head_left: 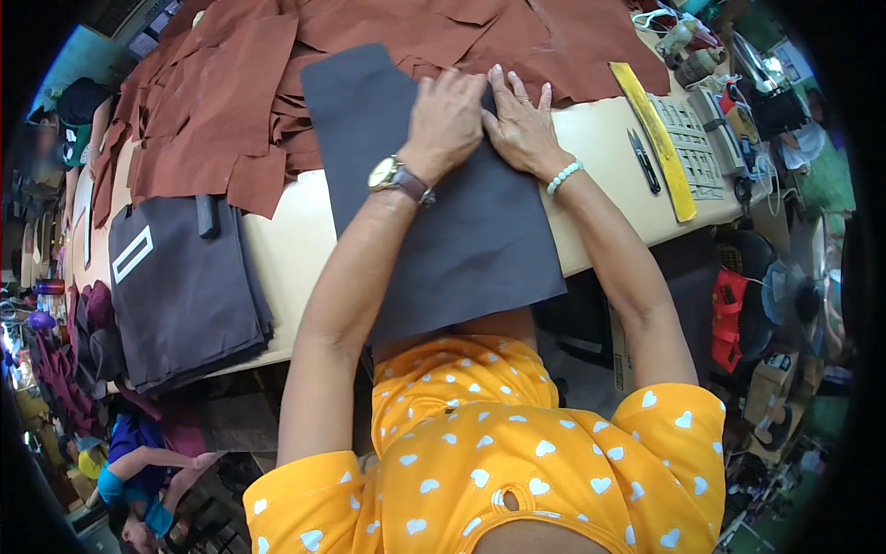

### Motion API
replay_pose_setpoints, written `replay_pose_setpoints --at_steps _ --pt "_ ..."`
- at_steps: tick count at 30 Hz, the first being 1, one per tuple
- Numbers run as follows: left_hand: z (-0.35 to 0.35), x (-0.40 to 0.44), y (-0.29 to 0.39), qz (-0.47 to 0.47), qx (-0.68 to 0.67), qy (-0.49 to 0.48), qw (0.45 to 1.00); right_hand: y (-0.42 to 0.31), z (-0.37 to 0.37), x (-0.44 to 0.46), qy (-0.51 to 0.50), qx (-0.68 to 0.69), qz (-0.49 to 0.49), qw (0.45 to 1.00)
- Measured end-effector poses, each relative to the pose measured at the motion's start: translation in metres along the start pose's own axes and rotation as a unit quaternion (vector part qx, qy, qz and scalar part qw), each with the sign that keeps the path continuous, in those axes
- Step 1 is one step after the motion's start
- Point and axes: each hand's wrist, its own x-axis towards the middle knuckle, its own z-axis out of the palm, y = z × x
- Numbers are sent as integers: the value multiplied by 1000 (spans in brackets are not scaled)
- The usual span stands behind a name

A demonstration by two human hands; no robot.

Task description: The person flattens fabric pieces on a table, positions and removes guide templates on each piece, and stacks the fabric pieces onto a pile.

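Note:
A large dark grey cloth panel (452, 249) lies over the table and hangs past its front edge toward my lap. My left hand (448, 120), wearing a watch, rests on the panel's far edge; its fingers are bent and smeared by motion, so whether they pinch the cloth cannot be made out. Close beside it, my right hand (524, 129), with a beaded bracelet, lies at the panel's right edge with fingers stretched and spread. Reddish-brown cloth pieces (388, 32) lie in a heap just beyond both hands.
At the left, a stack of dark cloth panels (185, 295) carries a white rectangular frame (133, 255) and a dark block (206, 217). To the right lie thread snips (643, 162), a yellow ruler (652, 138) and a grid-patterned sheet (692, 148). Other people sit at the left.

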Motion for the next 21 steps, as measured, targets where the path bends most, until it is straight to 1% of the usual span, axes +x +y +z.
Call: replay_pose_setpoints --at_steps 1,2,4,5,6,8,10,11,14,17,20,21 --pt "21 0 5 10 -25 51 998 4 2 0 -5 -4 -10 1000" --pt "28 -3 6 1 -45 58 997 8 4 0 -10 -8 -20 1000" --pt "43 -7 4 -17 -83 70 994 24 0 1 -26 54 -48 997" --pt "39 -7 7 -32 -82 49 995 31 -6 2 -39 76 -66 994" --pt "41 -9 7 -15 -59 46 997 38 -9 -1 -54 97 -84 990" --pt "44 -7 2 18 -8 44 999 47 -13 -7 -63 72 -113 989" --pt "44 -8 2 14 -1 48 999 46 -31 -28 -82 70 -119 987" --pt "44 -7 4 13 2 49 999 48 -39 -43 -80 80 -145 983" --pt "43 -6 4 25 21 67 997 45 -69 -95 -136 93 -160 973" --pt "37 3 1 39 13 52 998 43 -85 -134 -179 99 -132 970" --pt "13 27 5 -17 -15 -60 998 44 -86 -141 -123 152 -115 974" --pt "11 34 4 -32 31 -55 998 45 -86 -139 -73 166 -106 978"
